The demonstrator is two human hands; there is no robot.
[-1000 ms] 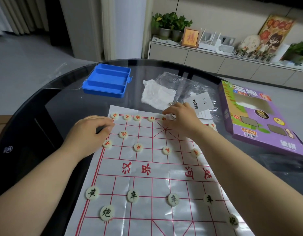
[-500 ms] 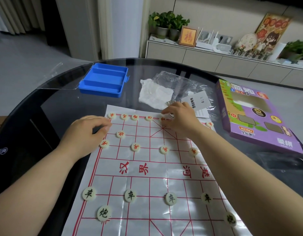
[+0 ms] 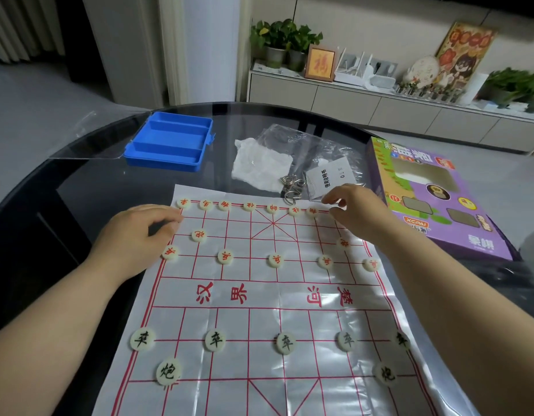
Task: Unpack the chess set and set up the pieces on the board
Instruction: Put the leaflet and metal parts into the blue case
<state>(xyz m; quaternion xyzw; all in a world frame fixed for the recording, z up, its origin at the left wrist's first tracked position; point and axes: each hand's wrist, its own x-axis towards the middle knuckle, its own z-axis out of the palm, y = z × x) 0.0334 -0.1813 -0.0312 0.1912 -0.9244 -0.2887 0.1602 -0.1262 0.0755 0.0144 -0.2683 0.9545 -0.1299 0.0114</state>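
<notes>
Fingers of the left hand are curled into a loose fist at the left edge of the board, thumb tip near the forefinger; whether anything sits inside the fist cannot be told. On the right hand the forefinger and thumb are bent toward each other over the far right end of the board's back line, and no piece shows between them, so I cannot tell if they grasp one. The board, a glossy sheet with a red grid, lies flat on the dark glass table. Seven red-lettered pieces stand along the far line from the left corner, the last one just beside the right thumb. Two more red ones sit a row nearer, and five line the row before the river, the leftmost touching the left hand. On the near half, five black-lettered pieces stand in a row, with two black cannons below them, one near each side. Beyond the board lie a blue tray with its clear lid folded open to the left, a crumpled white bag, a clear plastic bag, a leaflet and some metal rings. A purple box lies to the right of the board.
</notes>
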